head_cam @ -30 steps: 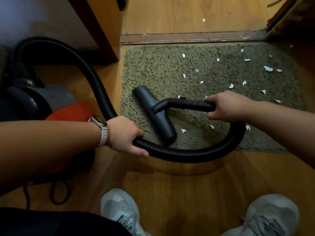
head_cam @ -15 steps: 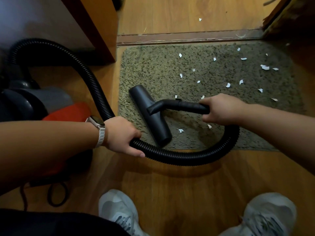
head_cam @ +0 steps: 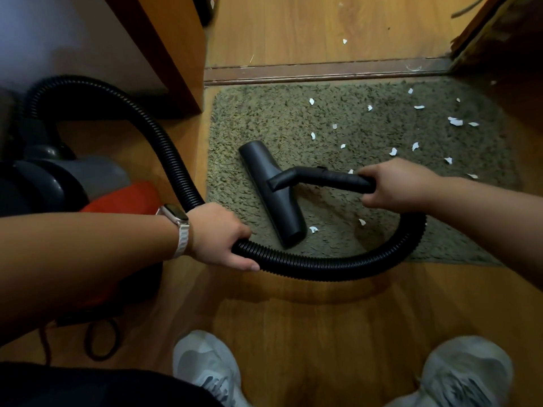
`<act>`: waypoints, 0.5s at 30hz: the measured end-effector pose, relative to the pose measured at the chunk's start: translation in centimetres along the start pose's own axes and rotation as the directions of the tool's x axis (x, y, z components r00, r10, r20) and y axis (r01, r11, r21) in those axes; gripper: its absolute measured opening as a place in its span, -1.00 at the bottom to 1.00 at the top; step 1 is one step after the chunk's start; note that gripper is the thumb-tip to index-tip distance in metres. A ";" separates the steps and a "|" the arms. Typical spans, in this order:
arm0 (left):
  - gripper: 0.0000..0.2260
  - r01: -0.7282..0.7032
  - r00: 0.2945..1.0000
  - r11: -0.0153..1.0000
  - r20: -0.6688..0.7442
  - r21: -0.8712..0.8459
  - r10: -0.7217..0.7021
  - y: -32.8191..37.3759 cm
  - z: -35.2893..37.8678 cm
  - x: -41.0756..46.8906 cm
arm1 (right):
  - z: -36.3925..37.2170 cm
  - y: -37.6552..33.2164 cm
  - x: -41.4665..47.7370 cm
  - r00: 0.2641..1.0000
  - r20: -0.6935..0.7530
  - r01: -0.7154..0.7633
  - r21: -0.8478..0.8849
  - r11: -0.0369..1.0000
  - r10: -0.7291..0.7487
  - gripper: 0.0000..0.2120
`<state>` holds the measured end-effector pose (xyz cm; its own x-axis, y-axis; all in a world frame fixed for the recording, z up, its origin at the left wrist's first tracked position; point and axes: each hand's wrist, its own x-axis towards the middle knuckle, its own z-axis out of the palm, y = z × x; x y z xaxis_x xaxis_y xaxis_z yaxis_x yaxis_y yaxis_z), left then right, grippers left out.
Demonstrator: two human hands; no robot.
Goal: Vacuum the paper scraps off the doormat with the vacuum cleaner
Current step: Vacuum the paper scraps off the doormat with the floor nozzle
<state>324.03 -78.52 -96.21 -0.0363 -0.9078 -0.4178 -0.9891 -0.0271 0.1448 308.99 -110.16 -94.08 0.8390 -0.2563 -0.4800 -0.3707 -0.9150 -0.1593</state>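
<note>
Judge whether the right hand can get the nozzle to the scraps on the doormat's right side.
Probably yes: right hand grips the wand, nozzle rests on the doormat, nothing stands between it and the scraps.

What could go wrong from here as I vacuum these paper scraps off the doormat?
1. The hose loops low from your left hand to the handle in your right hand; it might knock nearby paper scraps onto the wooden floor.
2. Most scraps lie far right of the floor nozzle, so some may be missed.
3. The shaggy doormat could bunch under suction.
</note>
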 end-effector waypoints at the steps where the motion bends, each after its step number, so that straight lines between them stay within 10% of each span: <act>1: -0.23 -0.007 1.000 1.000 0.002 0.007 0.007 0.0 0.0 -0.1 | 0.2 -0.4 -0.1 1.000 0.011 0.022 -0.010 1.000 -0.022 -0.82; 8: -0.33 -0.012 0.997 0.999 0.081 0.033 0.009 0.2 -0.1 -0.1 | 1.0 -2.2 -0.2 0.989 0.067 0.138 -0.063 0.988 -0.134 -0.82; 15: -0.28 0.057 0.995 0.997 0.081 0.045 -0.061 0.0 -0.6 1.0 | -0.2 -0.1 1.2 0.998 -0.048 -0.045 0.036 0.998 0.047 -0.80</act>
<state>324.10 -79.65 -96.08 0.0125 -0.8674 -0.4975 -0.9949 -0.0605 0.0805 310.12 -110.41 -94.45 0.8386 -0.3136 -0.4454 -0.4225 -0.8906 -0.1685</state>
